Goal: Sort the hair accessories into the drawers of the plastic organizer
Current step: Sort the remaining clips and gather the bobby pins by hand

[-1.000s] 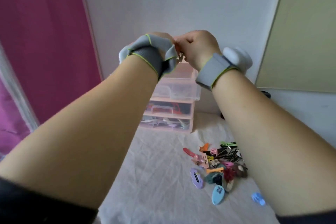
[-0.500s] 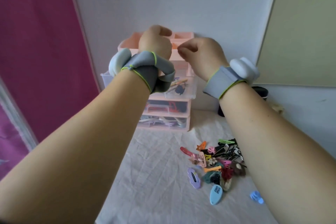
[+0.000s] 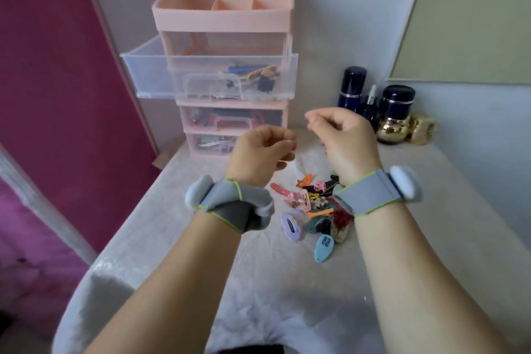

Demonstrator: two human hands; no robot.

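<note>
I see both hands — left hand [image 3: 260, 149], right hand [image 3: 342, 135] — fingers loosely curled, holding nothing, above the clip pile [image 3: 313, 210].

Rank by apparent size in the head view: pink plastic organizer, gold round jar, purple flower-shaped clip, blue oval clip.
1. Pink plastic organizer
2. Gold round jar
3. Purple flower-shaped clip and blue oval clip: look alike, unranked.

Grey wristbands [image 3: 367, 195], lime-green trim, pale blue pods [image 3: 405, 184].
</note>
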